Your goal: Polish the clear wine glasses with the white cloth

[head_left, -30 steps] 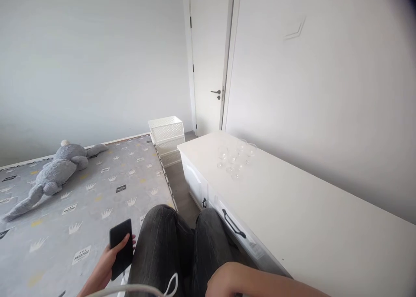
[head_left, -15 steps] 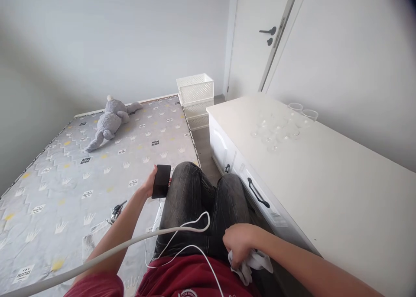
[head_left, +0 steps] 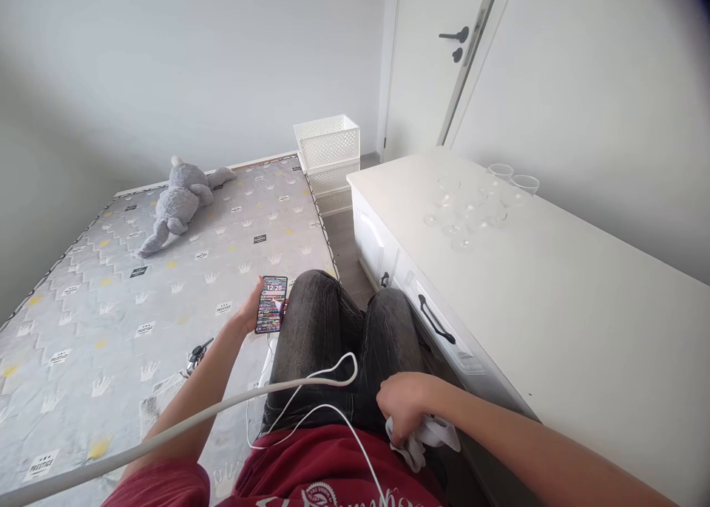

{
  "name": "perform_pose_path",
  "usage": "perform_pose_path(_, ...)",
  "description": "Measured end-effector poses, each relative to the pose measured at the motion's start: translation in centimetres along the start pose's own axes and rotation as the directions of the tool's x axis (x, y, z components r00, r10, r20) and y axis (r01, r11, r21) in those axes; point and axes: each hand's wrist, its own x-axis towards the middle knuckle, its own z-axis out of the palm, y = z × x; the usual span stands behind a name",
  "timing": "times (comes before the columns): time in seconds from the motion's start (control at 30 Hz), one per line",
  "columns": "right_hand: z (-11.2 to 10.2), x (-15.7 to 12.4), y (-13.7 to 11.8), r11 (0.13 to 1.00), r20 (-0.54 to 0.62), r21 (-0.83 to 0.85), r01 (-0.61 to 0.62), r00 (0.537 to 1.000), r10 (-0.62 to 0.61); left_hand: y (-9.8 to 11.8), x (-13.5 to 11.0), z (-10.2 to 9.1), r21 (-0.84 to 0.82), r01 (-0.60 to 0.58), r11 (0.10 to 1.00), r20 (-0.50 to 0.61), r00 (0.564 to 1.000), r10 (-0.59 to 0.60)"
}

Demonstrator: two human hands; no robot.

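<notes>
My left hand (head_left: 253, 307) is wrapped round a phone (head_left: 271, 304) beside my left thigh, above the mattress. Its lit lock screen reads 12:28, and a thin white cable (head_left: 269, 355) runs down near its lower end. In my right hand (head_left: 404, 403), at my right hip, a crumpled white cloth (head_left: 435, 433) is bunched, partly hidden under the closed fingers. Another white cable loops across my lap in front of my dark jeans (head_left: 310, 329).
A grey plush toy (head_left: 180, 204) lies on the patterned mattress (head_left: 166, 285), with keys (head_left: 195, 357) nearer me. White perforated baskets (head_left: 328, 145) are stacked beyond its corner. At right, several clear glasses (head_left: 466, 204) stand on a white cabinet (head_left: 582, 293). A door (head_left: 427, 63) is behind.
The phone's screen, black before, is now lit with the time showing. My view has shifted slightly. My right hand still holds the cloth.
</notes>
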Motion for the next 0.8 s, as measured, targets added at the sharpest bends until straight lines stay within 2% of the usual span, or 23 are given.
perform_pose_path(0.4,0.05,-0.08,0.01,0.999,-0.014,0.035,-0.018,1.0,0.019,-0.01,0.01,0.17,-0.039,0.011,0.999,-0.025,1.0,-0.012)
perform_pose_path(0.67,0.16,0.1,0.13,0.999,-0.013,0.045,-0.009,1.0,0.009,0.26,0.05,0.06,-0.039,0.047,0.998,0.003,0.999,-0.047)
perform_pose_path(0.8,-0.16,-0.02,0.07,1.0,0.009,0.028,-0.001,1.0,0.001,0.21,0.26,-0.48,-0.041,0.038,0.998,-0.038,0.999,-0.039)
